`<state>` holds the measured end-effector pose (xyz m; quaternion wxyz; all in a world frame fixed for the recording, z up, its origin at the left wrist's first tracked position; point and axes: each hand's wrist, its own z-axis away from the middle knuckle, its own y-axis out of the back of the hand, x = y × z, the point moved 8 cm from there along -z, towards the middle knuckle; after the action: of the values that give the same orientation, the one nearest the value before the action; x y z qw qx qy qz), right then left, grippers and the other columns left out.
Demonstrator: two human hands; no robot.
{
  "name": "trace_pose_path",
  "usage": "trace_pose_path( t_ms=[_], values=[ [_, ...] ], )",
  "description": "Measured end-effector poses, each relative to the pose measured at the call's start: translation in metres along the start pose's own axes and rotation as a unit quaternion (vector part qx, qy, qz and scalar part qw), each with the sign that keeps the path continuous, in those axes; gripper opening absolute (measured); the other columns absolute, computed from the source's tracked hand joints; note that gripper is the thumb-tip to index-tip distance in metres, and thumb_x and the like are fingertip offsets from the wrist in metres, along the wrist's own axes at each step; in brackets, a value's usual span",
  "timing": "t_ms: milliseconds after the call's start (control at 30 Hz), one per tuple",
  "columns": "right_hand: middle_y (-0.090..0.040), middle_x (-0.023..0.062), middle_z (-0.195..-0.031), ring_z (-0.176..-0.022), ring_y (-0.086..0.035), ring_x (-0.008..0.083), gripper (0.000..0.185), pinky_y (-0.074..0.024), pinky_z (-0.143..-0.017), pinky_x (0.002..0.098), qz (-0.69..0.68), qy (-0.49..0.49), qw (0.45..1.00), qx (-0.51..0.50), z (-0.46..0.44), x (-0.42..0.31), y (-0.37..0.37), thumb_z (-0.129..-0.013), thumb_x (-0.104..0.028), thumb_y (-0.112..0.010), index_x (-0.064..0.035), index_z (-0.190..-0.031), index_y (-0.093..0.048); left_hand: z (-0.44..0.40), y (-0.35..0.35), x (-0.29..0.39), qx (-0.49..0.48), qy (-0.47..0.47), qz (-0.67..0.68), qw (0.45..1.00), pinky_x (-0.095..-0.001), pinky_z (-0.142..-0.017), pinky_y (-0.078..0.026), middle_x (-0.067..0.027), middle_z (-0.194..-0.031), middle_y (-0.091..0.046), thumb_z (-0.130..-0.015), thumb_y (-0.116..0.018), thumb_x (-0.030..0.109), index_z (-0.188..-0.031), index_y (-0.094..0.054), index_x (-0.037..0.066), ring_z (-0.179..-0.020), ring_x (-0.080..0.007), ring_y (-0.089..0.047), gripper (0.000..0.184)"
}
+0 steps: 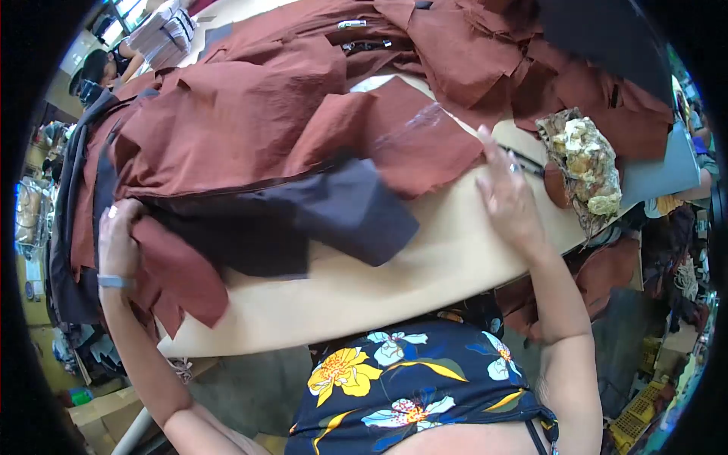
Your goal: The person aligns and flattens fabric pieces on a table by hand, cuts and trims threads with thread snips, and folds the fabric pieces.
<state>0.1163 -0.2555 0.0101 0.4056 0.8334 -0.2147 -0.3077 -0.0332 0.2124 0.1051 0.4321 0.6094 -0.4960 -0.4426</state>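
My left hand [120, 236] is closed on the edge of a reddish-brown fabric piece [178, 265], at the left end of the table. The large reddish-brown garment panel [243, 129] spreads beyond it, joined along a seam to dark navy fabric [356, 208] whose corner lifts off the tabletop. Over at the right, my right hand [509, 199] hovers above the table with its fingers stretched out and nothing in them. A slim black tool [523, 159], its kind unclear, lies just beyond those fingers. Near it sits a flat reddish-brown piece [425, 140] with a shiny clear strip on it.
A cream tabletop [455, 254] runs along my front. To the right stands a lumpy bundle of yellowish and brown scraps [588, 159]. More brown cloth [470, 57] is heaped at the back. Another person [106, 68] is at the far left beside stacked bundles [163, 36].
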Motion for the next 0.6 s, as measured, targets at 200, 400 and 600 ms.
trace_pose_path(
  t_ms=[200, 400, 600],
  values=[
    [-0.059, 0.0171, -0.111, -0.101, -0.056, 0.034, 0.052, -0.0429, -0.088, 0.0416, -0.022, 0.004, 0.998, 0.058, -0.018, -0.01, 0.025, -0.08, -0.001, -0.058, -0.0061, -0.13, -0.045, 0.001, 0.041, -0.009, 0.003, 0.026, 0.087, 0.996, -0.0325, -0.091, -0.041, -0.0138, -0.103, -0.061, -0.074, -0.04, -0.011, -0.1, -0.058, 0.0, -0.101, -0.027, -0.057, 0.034],
    [-0.061, 0.0165, -0.106, -0.099, -0.058, 0.0327, 0.054, -0.0441, -0.087, 0.041, -0.064, 0.075, 0.995, 0.005, -0.083, -0.021, -0.024, -0.081, -0.007, -0.058, -0.0074, -0.132, -0.039, -0.015, 0.048, 0.168, 0.041, -0.083, 0.185, 0.978, -0.0346, -0.092, -0.042, -0.0131, -0.112, -0.061, -0.082, -0.054, -0.004, -0.103, -0.059, 0.001, -0.106, -0.0272, -0.058, 0.023],
    [-0.059, 0.0221, -0.107, -0.097, -0.057, 0.0386, 0.064, -0.0459, -0.087, 0.0425, -0.001, 0.029, 0.997, -0.065, -0.113, -0.015, -0.086, -0.078, -0.006, -0.057, -0.0105, -0.137, -0.032, -0.063, -0.06, 0.171, -0.002, -0.009, -0.008, 1.0, -0.0419, -0.089, -0.045, -0.0139, -0.13, -0.047, -0.079, -0.063, 0.043, -0.134, -0.04, 0.014, -0.111, -0.0342, -0.051, 0.066]
  ],
)
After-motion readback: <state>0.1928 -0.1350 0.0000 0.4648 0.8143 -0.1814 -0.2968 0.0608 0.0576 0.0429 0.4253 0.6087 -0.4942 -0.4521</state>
